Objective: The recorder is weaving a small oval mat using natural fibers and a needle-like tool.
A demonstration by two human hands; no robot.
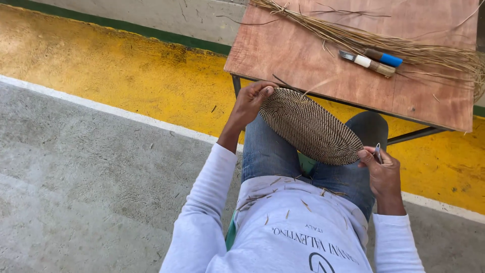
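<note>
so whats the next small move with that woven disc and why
Probably bring the right hand, which pinches a small metal tool, in to the near rim of the woven disc. The left hand already grips the far rim, the disc rests on the lap, and the tool sits just off its edge.

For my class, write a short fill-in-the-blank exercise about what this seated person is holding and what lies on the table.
1. The left hand grips the rim of a woven oval ____ resting on the lap.
2. The right hand holds a small ____ tool.
3. The two knives lie on a ____ table.
4. Beside them lies a bundle of dry ____.

Missing words: mat; metal; wooden; straw
</note>
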